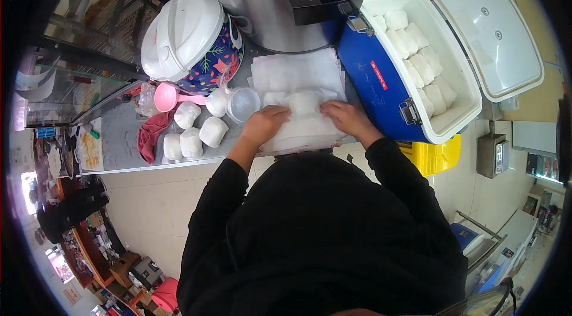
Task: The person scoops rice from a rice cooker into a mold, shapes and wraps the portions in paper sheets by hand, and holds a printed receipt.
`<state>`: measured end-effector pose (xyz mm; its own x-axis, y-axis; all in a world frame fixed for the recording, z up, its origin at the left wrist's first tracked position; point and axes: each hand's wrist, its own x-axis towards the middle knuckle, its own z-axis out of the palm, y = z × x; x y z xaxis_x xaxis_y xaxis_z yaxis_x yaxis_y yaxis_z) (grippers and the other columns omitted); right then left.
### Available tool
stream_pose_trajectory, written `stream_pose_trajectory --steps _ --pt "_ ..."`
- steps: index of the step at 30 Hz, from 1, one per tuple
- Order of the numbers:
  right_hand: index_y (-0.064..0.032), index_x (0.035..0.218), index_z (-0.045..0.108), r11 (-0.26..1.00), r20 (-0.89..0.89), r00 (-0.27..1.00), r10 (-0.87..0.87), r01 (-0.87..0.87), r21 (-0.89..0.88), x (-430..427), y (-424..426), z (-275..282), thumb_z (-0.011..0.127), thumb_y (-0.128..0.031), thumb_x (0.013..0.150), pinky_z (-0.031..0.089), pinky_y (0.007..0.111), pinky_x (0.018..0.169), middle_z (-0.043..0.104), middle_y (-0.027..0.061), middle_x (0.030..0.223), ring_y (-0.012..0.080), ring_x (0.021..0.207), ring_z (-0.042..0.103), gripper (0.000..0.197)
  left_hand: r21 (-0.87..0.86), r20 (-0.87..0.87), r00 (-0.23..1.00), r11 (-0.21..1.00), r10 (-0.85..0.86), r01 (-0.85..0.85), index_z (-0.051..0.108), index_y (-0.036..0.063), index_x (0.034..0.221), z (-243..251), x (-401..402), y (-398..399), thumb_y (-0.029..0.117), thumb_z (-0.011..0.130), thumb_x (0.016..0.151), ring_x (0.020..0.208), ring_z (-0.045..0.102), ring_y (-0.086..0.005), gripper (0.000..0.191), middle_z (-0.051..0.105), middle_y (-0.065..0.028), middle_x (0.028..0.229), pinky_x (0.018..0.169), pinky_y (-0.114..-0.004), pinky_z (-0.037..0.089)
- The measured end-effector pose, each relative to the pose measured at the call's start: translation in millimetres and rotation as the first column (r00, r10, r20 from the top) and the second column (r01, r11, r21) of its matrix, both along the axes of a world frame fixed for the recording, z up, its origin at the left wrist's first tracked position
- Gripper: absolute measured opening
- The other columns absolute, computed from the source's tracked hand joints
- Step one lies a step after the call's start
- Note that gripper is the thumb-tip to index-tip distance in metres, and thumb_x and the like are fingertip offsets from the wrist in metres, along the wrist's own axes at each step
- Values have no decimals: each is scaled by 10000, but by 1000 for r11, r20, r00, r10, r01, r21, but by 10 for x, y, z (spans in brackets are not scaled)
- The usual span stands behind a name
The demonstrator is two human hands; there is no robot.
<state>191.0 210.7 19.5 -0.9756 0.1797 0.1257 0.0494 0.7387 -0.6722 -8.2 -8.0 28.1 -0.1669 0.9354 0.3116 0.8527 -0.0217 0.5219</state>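
A rounded white bundle [304,102], probably rice, lies on a translucent white wrapping sheet [297,130] on the stack before me. My left hand [269,124] grips the sheet at the bundle's left side with curled fingers. On the opposite side, my right hand [346,118] pinches the sheet's right part. More white sheets [295,70] lie flat just behind. Several finished-looking white wrapped bundles [191,141] rest on the counter to the left. The blue cooler box [380,79] stands open at the right, with similar wrapped bundles [422,65] packed inside.
A large steel cooker [272,16] with rice on its top tray stands behind the sheets. Left are a lidded floral container [208,61], a pink scoop [167,98], a clear plastic tub [242,105] and a red cloth [152,137]. The counter's front edge [147,168] runs near my body.
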Motion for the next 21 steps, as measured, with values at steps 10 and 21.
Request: stream_pose_trajectory --steps 10,21 --pt "-44 926 603 932 209 936 -284 219 287 -712 167 279 810 -101 638 498 471 777 627 138 908 383 922 621 359 -292 -54 956 911 288 -291 665 100 930 108 -262 608 205 691 755 987 608 -297 205 641 -62 944 805 -427 526" --pt "18 942 671 912 -141 933 -332 356 205 -343 -435 -32 585 10 783 495 417 800 590 145 938 341 913 590 181 -49 -398 856 924 330 -379 677 17 1003 -130 343 354 113 614 760 905 573 -272 269 615 -101 952 771 -384 508"
